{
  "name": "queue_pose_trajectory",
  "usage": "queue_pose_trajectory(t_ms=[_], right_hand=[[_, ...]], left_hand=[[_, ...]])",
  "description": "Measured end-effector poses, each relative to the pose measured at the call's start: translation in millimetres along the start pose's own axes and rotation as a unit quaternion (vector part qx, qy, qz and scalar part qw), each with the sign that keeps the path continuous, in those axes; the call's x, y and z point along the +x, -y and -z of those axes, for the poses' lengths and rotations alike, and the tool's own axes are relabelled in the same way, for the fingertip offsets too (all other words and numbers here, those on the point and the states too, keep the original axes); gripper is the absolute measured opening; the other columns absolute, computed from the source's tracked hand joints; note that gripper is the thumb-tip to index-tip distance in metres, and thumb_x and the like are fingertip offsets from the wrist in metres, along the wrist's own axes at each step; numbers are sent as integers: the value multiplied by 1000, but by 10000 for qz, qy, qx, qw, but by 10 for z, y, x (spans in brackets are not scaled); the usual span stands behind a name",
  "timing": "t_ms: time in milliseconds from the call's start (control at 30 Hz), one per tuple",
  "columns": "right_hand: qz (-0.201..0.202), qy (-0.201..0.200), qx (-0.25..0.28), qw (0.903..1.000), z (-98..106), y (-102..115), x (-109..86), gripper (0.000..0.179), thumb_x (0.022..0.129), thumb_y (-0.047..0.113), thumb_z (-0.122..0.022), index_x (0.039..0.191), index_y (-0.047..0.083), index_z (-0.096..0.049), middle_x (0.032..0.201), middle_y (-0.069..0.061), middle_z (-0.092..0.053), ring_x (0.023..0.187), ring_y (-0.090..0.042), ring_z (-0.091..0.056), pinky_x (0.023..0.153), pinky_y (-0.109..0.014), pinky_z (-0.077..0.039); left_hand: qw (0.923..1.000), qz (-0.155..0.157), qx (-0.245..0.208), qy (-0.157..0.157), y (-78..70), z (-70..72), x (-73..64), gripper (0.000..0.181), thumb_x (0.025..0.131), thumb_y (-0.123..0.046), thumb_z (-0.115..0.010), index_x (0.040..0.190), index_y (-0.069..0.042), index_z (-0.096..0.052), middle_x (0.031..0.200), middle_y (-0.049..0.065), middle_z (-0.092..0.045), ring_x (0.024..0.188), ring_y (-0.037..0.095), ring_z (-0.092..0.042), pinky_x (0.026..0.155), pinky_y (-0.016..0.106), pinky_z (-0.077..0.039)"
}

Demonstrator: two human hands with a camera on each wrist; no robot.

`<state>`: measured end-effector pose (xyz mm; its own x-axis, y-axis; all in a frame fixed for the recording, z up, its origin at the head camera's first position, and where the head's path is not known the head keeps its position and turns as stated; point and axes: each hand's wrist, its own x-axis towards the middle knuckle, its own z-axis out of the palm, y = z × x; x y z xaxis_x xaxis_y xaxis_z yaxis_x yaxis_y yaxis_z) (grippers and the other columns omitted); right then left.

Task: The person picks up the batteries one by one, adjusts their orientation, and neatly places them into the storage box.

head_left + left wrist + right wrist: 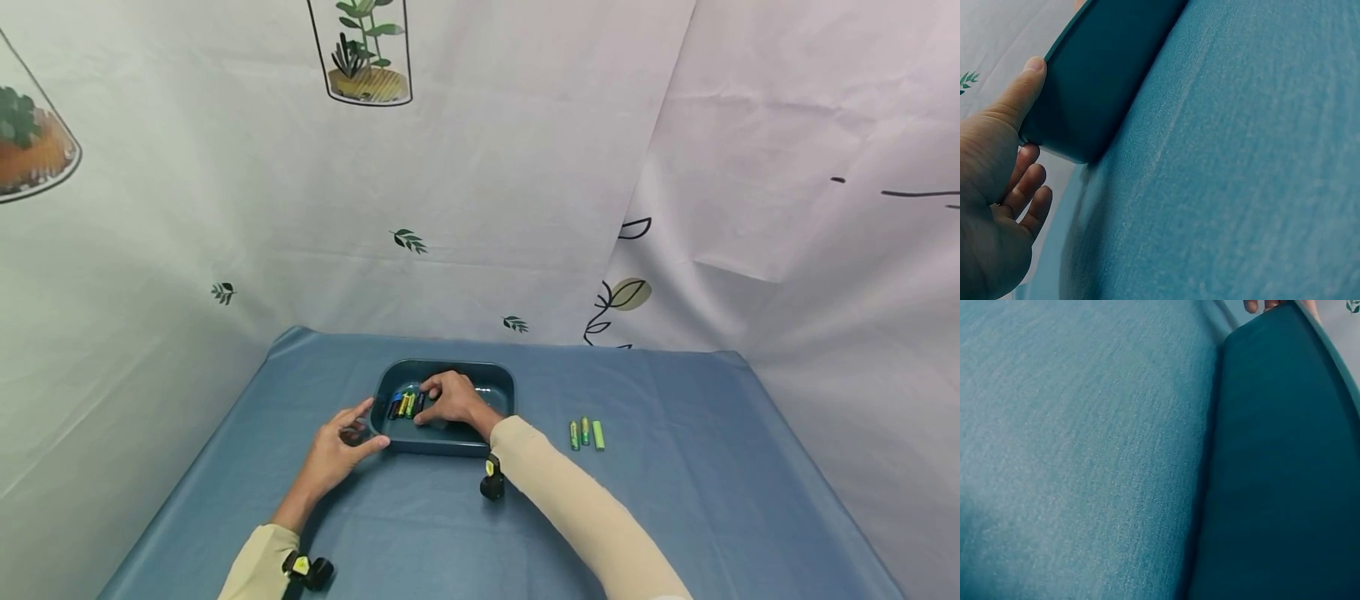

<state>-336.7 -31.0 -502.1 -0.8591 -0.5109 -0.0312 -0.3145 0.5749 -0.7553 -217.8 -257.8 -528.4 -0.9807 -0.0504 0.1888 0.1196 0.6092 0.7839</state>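
Left hand [337,451] is gripping tray [435,447] at near-left corner, half-curled right hand [456,398] pinching dark battery [420,402], best aligned with row [406,406].

See a blue tablecloth [705,483] low down, round six o'clock in the head view. Find a white cloth wall [510,183] up at twelve. On it, spot a drawn jar with a green plant [370,52] at eleven, and a brown and green jar [32,137] at ten. Find little dark leaves [222,292] at nine, a leafy twig [409,241] nearer the middle at ten, and a drawn bud on a curly stem [630,293] at three.
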Motion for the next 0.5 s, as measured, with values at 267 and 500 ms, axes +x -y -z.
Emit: queue_pose_trajectory(t_ms=[267,500], right_hand=[[227,121,67,9996,149,-10,-86,53,80,32,-90,128,17,-72,109,0,-68,92,-11,-61,76,-32,-53],[817,210,98,9964,446,103,-304,55,86,34,-85,134,12,-68,120,-11,-67,95,-14,-60,78,-32,-52]], left_hand=[[10000,1,3,9,8,-20,13,80,86,-39,-84,154,-14,-49,134,18,-58,109,33,-61,91,56,-51],[10000,-16,-23,-27,-10,-9,10,79,86,-33,-85,153,-12,-49,134,20,-58,109,34,-61,91,57,-50]])
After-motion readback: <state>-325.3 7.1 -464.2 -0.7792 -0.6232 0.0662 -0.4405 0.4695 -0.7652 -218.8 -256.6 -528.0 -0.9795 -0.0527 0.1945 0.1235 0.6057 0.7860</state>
